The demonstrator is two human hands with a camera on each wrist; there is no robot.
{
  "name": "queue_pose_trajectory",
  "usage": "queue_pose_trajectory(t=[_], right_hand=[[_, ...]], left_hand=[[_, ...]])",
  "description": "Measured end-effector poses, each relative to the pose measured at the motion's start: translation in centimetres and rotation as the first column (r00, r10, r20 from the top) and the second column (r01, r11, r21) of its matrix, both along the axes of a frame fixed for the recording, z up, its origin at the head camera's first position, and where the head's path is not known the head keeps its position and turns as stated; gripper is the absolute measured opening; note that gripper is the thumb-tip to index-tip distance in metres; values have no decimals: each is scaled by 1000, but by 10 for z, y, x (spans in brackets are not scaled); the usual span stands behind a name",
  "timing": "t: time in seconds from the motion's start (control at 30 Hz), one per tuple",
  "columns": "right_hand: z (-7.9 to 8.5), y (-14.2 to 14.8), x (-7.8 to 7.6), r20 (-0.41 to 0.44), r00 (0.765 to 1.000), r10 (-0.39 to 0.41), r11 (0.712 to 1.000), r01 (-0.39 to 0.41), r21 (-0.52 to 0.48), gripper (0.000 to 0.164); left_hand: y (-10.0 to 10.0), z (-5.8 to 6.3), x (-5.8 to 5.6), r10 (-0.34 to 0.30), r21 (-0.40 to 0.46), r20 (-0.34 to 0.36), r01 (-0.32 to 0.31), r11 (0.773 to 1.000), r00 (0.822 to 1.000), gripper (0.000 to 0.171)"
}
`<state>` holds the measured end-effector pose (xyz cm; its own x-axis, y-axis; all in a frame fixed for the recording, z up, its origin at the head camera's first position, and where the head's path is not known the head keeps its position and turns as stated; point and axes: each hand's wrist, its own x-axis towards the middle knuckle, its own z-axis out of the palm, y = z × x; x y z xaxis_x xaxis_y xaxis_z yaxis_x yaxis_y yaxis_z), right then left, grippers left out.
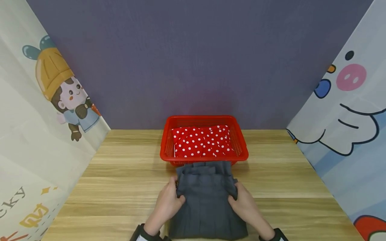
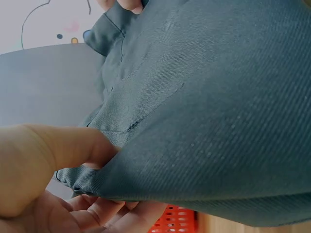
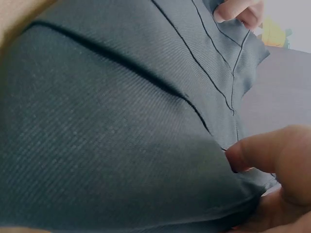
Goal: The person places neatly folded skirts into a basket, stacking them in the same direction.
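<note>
A dark grey pleated skirt (image 1: 208,204) is held by its two sides in front of the red basket, its top end bunched near the basket's front rim. My left hand (image 1: 170,199) pinches the left side, thumb on top and fingers beneath, as the left wrist view shows with the thumb (image 2: 82,145) pressed on the cloth. On the opposite side my right hand (image 1: 245,202) grips the skirt the same way, its thumb (image 3: 257,150) over the fabric in the right wrist view. Parts of the fingers are hidden under the cloth.
The red plastic basket (image 1: 164,147) stands on the wooden table (image 1: 120,187) against the dark back wall (image 1: 196,60). Inside it lies a red cloth with white dots (image 1: 202,142). Cartoon-printed panels (image 1: 18,117) flank the table on both sides.
</note>
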<state>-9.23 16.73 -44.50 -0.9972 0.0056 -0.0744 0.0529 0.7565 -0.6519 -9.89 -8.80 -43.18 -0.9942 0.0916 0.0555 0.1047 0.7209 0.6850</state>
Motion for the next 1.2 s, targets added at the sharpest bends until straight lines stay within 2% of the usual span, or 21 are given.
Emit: queue_pose_trajectory(t=[0.2,0.33,0.53,0.73,0.9,1.2], right_hand=[[13,-3,1,-70,997,-16,1000,17,16,32],[22,-3,-3,-133,991,-26,1000,28,13,32],[29,-4,-14,-211,977,-35,999,39,15,32],[26,-4,-25,-263,964,-28,1000,30,5,34],[29,-5,-38,-297,955,-20,1000,19,-8,35],[39,-4,-56,-361,933,-5,1000,3,-6,34]], left_hand=[[-2,14,0,-13,14,-3,13,1000,1000,47],[-2,22,-5,-14,37,-39,15,999,999,47],[-2,25,-19,-4,29,-129,8,1000,992,48],[-2,27,-32,1,44,-153,6,999,988,50],[-3,29,-43,0,38,-169,7,999,986,47],[-4,45,-59,-13,43,-215,22,999,976,48]])
